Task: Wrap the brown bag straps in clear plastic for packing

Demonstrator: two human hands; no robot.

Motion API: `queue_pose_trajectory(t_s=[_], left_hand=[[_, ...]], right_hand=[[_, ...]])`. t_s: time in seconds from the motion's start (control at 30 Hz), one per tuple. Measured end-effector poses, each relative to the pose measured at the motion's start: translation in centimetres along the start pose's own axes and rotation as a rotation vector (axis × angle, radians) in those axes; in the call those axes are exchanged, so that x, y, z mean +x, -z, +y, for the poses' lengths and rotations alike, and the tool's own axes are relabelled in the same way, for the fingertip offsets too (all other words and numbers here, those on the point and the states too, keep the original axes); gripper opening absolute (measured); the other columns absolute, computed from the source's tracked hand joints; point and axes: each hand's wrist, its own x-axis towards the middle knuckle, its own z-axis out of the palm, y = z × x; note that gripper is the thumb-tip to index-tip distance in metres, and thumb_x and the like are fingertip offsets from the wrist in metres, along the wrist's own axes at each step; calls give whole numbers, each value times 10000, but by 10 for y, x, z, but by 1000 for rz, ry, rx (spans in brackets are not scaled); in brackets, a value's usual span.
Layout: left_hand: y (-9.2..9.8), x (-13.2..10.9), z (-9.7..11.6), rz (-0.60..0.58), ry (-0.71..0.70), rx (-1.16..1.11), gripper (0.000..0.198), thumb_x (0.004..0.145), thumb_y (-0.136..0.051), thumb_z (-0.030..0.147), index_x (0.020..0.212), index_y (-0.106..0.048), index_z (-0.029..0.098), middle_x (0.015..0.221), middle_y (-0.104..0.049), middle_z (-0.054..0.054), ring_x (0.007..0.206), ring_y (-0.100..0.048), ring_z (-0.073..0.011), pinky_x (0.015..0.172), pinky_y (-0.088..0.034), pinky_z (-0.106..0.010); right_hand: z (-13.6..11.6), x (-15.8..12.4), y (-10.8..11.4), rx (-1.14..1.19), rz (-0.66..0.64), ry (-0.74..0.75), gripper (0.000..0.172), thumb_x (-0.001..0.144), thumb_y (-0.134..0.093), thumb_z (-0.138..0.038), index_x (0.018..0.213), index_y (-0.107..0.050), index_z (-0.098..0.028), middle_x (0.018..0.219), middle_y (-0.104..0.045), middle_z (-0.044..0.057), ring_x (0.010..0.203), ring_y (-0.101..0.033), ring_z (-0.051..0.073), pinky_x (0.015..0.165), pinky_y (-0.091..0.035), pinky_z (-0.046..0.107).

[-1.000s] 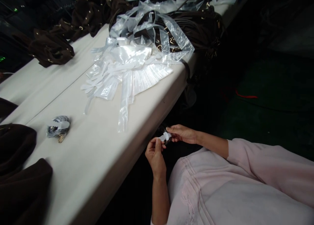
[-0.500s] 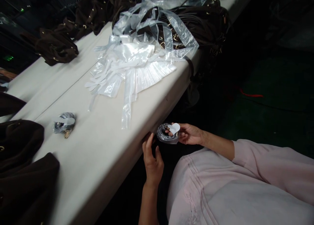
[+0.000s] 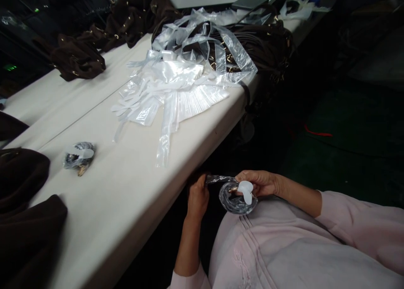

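My right hand grips a coiled strap wrapped in clear plastic, with a white rounded tag and a bit of gold metal at its middle. From the top of the coil a plastic-covered tail runs left to my left hand, whose fingers are closed around its end. Both hands are off the table's near edge, in front of my body. On the table to the left lies a similar wrapped coil with a white tag and a gold clasp.
The long white table bears a fanned pile of clear plastic sleeves. Behind them is a heap of dark brown straps with gold clasps. Brown bags lie along the far side, and brown fabric at the left.
My left hand has closed on the strap's end and pulled it out from the coil. My right hand has moved slightly right and down with the coil.
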Motion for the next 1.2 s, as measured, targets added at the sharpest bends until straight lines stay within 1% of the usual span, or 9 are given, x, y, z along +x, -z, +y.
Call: queue_pose_trajectory(t_s=[0.1, 0.23, 0.33, 0.4, 0.47, 0.63, 0.87, 1.03, 1.2], left_hand=[[14, -8, -1, -9, 112, -58, 403, 837, -408, 56, 1103, -669, 209, 835, -708, -51, 744, -664, -185, 743, -516, -306], [30, -29, 9, -73, 294, -250, 372, 884, -492, 201, 1237, -611, 218, 693, -638, 3, 586, -592, -146, 591, -470, -243], [28, -48, 22, -72, 349, -320, 470, 933, -495, 351, 1381, -488, 209, 722, -626, 4, 557, -549, -121, 561, -467, -230], [21, -58, 33, -21, 362, -373, 514, 956, -462, 374, 1445, -398, 228, 766, -625, 2, 553, -528, -102, 549, -467, -217], [13, -64, 43, 63, 378, -445, 481, 964, -455, 378, 1426, -407, 249, 831, -633, -6, 589, -544, -95, 571, -484, -211], [1, -63, 57, 199, 393, -612, 313, 939, -519, 399, 1194, -565, 224, 929, -673, -41, 741, -655, -132, 673, -551, -243], [15, -61, 46, 124, 254, -653, 358, 942, -537, 304, 1294, -510, 244, 1212, -660, -83, 1090, -655, -192, 952, -533, -306], [30, -64, 29, 181, 217, -553, 344, 883, -639, 264, 1215, -555, 226, 1069, -727, -56, 952, -715, -182, 872, -584, -292], [50, -61, 26, 206, 302, -467, 263, 860, -668, 324, 1086, -615, 200, 884, -745, -27, 773, -721, -144, 738, -579, -219]], right_hand=[[4, -3, 10, -22, 123, -4, 327, 666, -846, -286, 668, -588, -85, 597, -622, 7, 412, -401, 9, 361, -326, 89], [4, 2, 14, 57, 222, 93, 313, 644, -852, -202, 629, -566, -76, 529, -533, -26, 391, -322, -4, 318, -200, 90], [1, 10, 11, 124, 283, 238, 267, 670, -845, -192, 715, -611, -73, 568, -551, -25, 417, -341, -2, 333, -210, 81], [1, 17, 6, 159, 297, 309, 258, 701, -837, -215, 734, -615, -89, 578, -556, -34, 421, -335, -2, 344, -231, 82], [1, 25, -2, 184, 303, 357, 266, 737, -823, -264, 741, -618, -93, 600, -577, -23, 435, -353, 5, 348, -247, 88], [2, 44, -25, 264, 248, 421, 291, 807, -773, -338, 810, -642, -78, 695, -635, 30, 500, -435, 25, 371, -302, 94], [-3, 54, -46, 446, 135, 394, 188, 943, -614, -248, 862, -638, -81, 742, -624, 30, 502, -423, 20, 394, -353, 87], [1, 52, -56, 524, 72, 279, 97, 917, -635, -160, 958, -631, -72, 868, -625, 60, 690, -558, 60, 511, -465, 89], [3, 48, -62, 507, 60, 247, 159, 791, -757, -79, 886, -630, -55, 812, -613, 33, 641, -530, 44, 628, -542, 133]])
